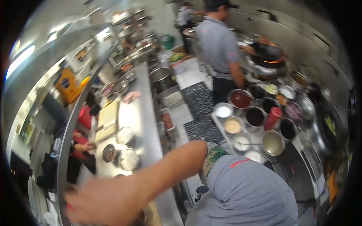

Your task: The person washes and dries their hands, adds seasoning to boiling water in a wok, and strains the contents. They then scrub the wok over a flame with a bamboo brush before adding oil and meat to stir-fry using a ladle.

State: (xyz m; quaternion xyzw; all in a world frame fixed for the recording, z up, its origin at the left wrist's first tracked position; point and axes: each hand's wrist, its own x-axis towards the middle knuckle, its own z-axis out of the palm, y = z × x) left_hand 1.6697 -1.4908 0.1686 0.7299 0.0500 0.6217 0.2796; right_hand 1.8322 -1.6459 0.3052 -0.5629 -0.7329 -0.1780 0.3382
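Observation:
My right hand (100, 199) is at the lower left, blurred by motion, with the forearm crossing over the steel counter (145, 113). Its fingers are smeared near the edge of the shelf, and whether they hold anything cannot be made out. A little red shows beside the fingertips. Just beyond the hand and forearm stand a container of white food (128, 159) and a round container of dark food (109, 153). My left hand is not in view.
A co-worker (218, 41) stands by a flaming wok (267, 52). Sauce containers, one holding red sauce (240, 99), crowd the right station. Another person's hand (89, 146) is across the counter. A cutting board (108, 120) and black floor mat (198, 100) lie ahead.

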